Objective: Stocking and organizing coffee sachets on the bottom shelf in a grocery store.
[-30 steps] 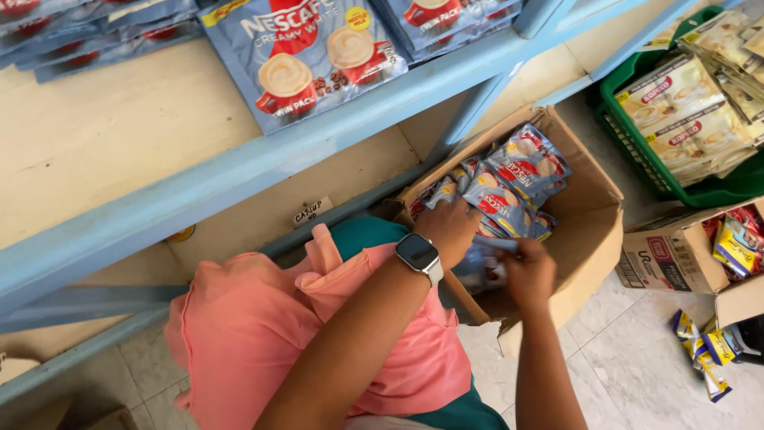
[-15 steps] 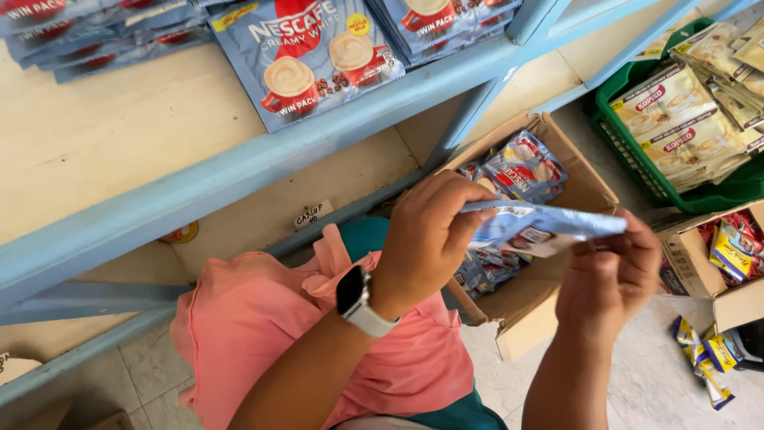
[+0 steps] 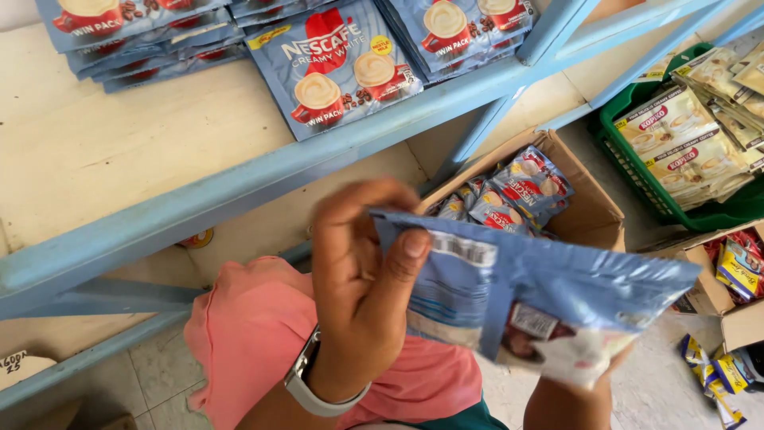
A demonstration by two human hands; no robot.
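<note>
Blue foil is what fills the lower middle of the view: a stack of flat coffee-mix sachets [image 3: 549, 295], back side up, held up close between both hands above the cardboard box [image 3: 593, 211]. The left hand [image 3: 362, 279] clamps the stack's left end, thumb pressed flat on the top face and the other fingers curled behind it, so the grip is closed tight on the packs. The right hand [image 3: 593, 374] is almost wholly hidden under the stack's lower right corner (only fingertips and part of the forearm show); it supports the packs from below, but how far its fingers close cannot be made out.

A pale watch [image 3: 306, 382] sits on the left wrist. The stack blurs at its right end, and it covers much of the box, where more blue sachets [image 3: 517, 191] lie in the open top.

Beyond the hands, a pink-clad knee [image 3: 255, 334] sits below the blue shelf edge [image 3: 239, 195]. On the shelf board [image 3: 119, 143], piles of the same blue packs [image 3: 334, 68] overhang the front lip, with bare board to their left. To the right, a green crate [image 3: 637, 171] of beige sachets is cut off by the frame, and another carton [image 3: 732, 271] with yellow packets stands on the tiled floor [image 3: 660, 390].
</note>
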